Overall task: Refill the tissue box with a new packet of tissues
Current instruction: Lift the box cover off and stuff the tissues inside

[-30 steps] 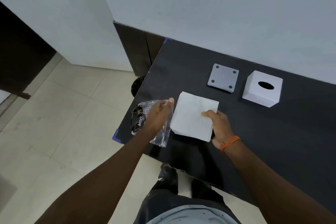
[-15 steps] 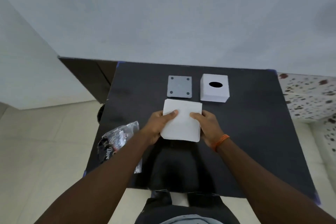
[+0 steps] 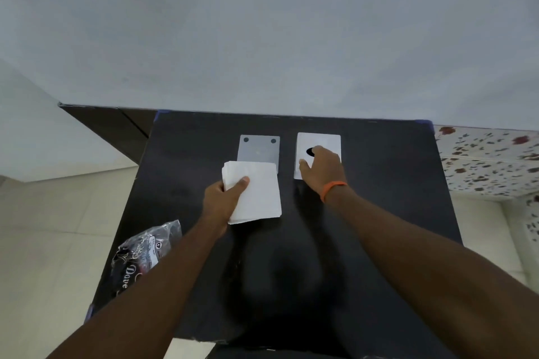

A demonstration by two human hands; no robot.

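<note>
The tissue stack (image 3: 253, 192), near-centre on the black table (image 3: 379, 213), looks light, soft and floppy; best gripped across its edge, as the left hand (image 3: 221, 201) pinches it. Right hand (image 3: 322, 167) spreads over the tissue box (image 3: 319, 141), right of the grey base plate (image 3: 259, 148)

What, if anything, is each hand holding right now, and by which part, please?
The left hand grips the white stack of tissues at its left edge. The right hand rests on the white tissue box; no grip is evident.
</note>
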